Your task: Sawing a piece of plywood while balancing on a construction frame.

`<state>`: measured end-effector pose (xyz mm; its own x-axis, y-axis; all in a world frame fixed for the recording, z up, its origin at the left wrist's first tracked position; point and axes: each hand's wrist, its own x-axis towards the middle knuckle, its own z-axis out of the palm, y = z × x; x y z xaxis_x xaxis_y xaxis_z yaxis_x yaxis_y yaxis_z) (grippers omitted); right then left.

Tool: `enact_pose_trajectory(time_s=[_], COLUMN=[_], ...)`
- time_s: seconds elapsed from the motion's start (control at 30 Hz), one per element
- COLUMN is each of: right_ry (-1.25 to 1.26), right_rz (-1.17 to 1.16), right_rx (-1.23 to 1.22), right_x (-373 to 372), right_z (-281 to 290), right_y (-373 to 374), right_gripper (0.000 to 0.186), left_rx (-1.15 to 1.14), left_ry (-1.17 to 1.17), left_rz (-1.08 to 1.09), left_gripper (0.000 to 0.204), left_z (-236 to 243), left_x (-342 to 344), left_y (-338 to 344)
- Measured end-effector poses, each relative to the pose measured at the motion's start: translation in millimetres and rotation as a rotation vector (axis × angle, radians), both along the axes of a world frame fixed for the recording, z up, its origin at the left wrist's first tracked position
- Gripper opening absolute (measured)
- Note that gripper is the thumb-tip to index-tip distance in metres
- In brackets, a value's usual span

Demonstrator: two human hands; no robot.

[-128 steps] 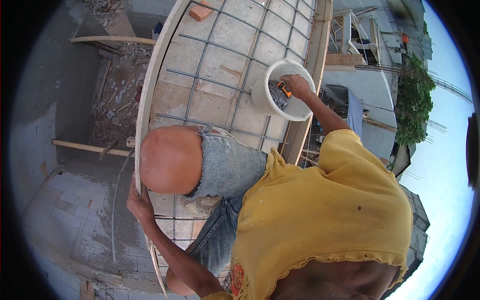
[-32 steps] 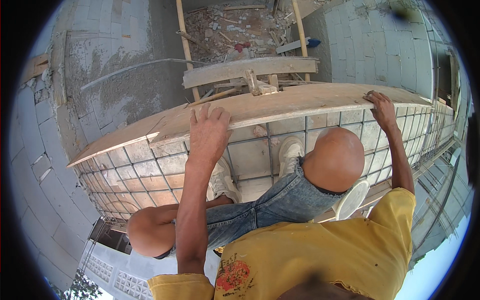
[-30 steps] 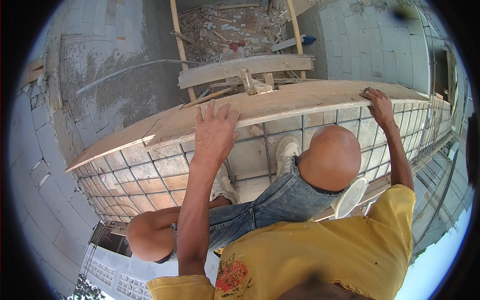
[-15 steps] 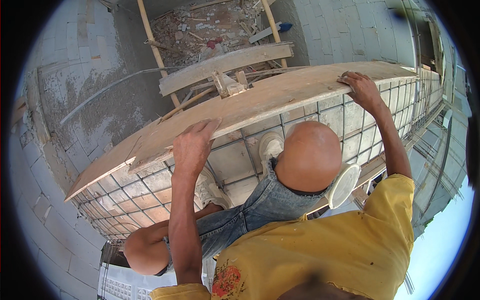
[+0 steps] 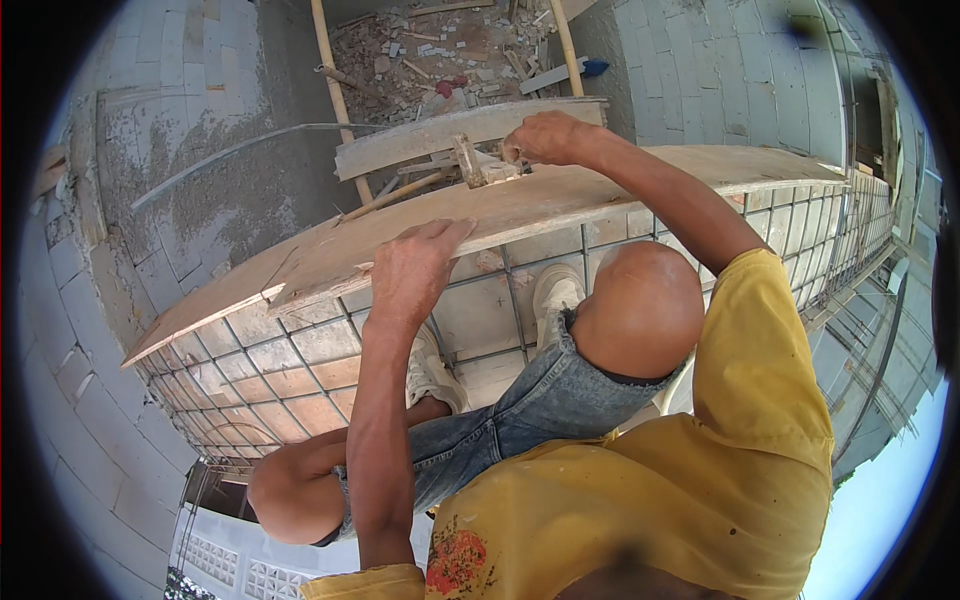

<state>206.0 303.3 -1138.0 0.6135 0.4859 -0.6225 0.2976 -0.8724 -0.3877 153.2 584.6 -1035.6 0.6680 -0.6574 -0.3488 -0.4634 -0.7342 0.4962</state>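
A long plywood board [image 5: 610, 192] stands on edge across the work, beside a grid of steel rebar [image 5: 507, 290]. My left hand [image 5: 412, 272] is closed over the board's near top edge, thumb side toward me. My right hand [image 5: 552, 138] reaches across to the board's far side. Its fingers are closed round a short wooden stub, mostly hidden by the hand. Left of it, another wooden piece [image 5: 467, 160] sticks up from the board's far edge. Behind both lies a pale wooden plank [image 5: 410, 140].
My feet in light shoes [image 5: 557, 292] stand among the rebar, knees bent. Beyond the board are bamboo poles [image 5: 338, 95] and a drop to a floor strewn with rubble [image 5: 430, 60]. Block walls [image 5: 690, 75] rise on both sides.
My right hand has left the board's near edge at the right and moved left and away to the wooden stub. My left hand keeps its hold on the board.
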Motion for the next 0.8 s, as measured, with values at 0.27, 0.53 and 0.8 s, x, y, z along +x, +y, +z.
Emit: enact_pose_trajectory(time_s=[0.27,0.53,0.8], right_ry=[0.073,0.152,0.085], right_rz=[0.099,0.047,0.11], right_rx=[-0.11,-0.051,0.028], right_x=[-7.8,-6.4,-6.0], right_z=[-51.4,-56.7,-58.3], right_y=[48.8,47.9,48.9], right_gripper=[0.018,0.022,0.02], left_rx=[-0.031,-0.038,-0.044], left_ry=[-0.015,-0.035,-0.028], left_rz=[-0.01,-0.02,-0.022], left_gripper=[0.038,0.038,0.039], left_z=[-0.3,-0.8,-0.7], left_x=[-1.6,-0.8,-0.4], left_y=[0.1,2.0,0.8])
